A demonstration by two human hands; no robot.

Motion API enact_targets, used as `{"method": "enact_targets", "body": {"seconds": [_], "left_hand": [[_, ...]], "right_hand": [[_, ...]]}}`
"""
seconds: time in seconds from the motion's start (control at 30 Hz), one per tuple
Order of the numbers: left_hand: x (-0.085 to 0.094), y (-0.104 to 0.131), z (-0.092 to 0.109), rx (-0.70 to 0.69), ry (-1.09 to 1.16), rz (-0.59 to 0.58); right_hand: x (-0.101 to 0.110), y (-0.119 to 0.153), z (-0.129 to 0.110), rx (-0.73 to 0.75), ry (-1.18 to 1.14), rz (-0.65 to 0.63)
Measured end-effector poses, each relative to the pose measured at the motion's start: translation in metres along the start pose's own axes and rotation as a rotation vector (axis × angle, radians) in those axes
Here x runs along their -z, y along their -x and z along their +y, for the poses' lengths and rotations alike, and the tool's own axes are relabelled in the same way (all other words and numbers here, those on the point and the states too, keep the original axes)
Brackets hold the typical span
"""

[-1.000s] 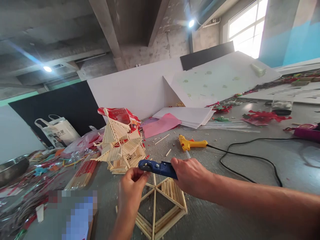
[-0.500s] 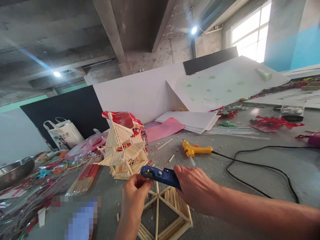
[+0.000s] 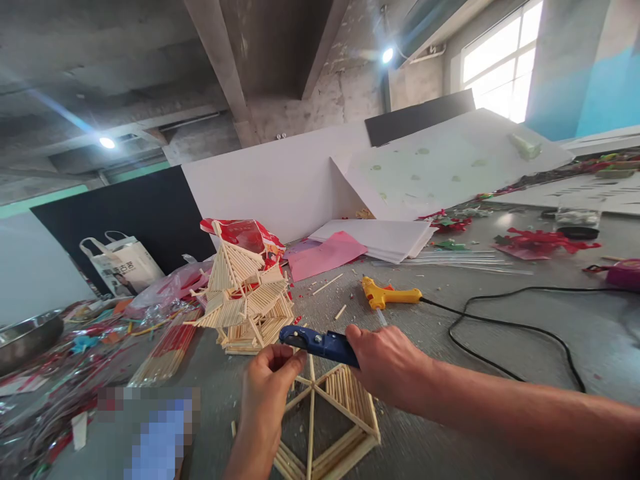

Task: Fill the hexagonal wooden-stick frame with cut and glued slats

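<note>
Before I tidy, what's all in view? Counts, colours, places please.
tool: one, blue, between the hands
frame: one, tan, below the hands
model: one, tan, left-centre
glue gun: one, yellow, centre right
cord: one, black, right
bag: one, cream, left
bowl: one, silver, left edge
wrapper: one, red, behind model
stick bundle: one, tan and red, left
paper: one sheet, pink, centre
boards: several, black or white, back
rods: several, clear, centre right
jar: one, clear, right
pouch: one, purple, right edge
scraps: many, mixed, left and right
surface: one, grey, below
lamps: two, white, ceiling
window: one, white, upper right
left hand: one, at the tool's head
right hand: one, gripping the tool
</note>
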State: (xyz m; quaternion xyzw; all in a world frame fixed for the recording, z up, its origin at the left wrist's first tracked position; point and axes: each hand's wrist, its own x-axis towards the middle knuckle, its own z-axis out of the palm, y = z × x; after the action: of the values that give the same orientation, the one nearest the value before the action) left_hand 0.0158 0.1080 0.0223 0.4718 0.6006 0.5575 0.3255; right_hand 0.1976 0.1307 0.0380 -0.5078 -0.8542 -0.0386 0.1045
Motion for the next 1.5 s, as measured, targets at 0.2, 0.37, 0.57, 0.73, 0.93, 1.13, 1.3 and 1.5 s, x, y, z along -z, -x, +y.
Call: {"method": "enact_targets", "body": {"seconds": [0.2,0.37,0.57,0.73,0.93,1.13,1.3,1.5], "left_hand": [[0.002,-0.001,0.003,0.009,0.001,0.005],[0.003,0.001,0.006,-0.014,-0.039,-0.049],[0.014,0.001,0.004,-0.032,-0.061,-0.086],[0.020,0.002,0.001,-0.022,-0.104,-0.087],[0.019,0.003,0.000,-0.011,-0.110,-0.163],[0.024,0.004,0.001,-0.001,-0.122,-0.230],[0.019,0.008,0.002,0.005,-0.180,-0.383],[0.017,0.009,0.002,0.065,-0.170,-0.414]], "right_hand": [[0.007,-0.013,0.018,-0.109,-0.028,0.008],[0.012,-0.042,0.033,-0.140,0.036,-0.013],[0.000,-0.101,0.018,-0.042,-0.005,-0.172],[-0.023,-0.139,0.012,-0.155,-0.003,-0.196],[-0.030,-0.156,0.015,-0.115,0.040,-0.170],[0.017,-0.136,0.073,-0.067,0.090,-0.206],[0.029,-0.094,0.124,-0.066,0.172,-0.400],[-0.005,-0.077,0.132,0.021,0.207,-0.418]]}}
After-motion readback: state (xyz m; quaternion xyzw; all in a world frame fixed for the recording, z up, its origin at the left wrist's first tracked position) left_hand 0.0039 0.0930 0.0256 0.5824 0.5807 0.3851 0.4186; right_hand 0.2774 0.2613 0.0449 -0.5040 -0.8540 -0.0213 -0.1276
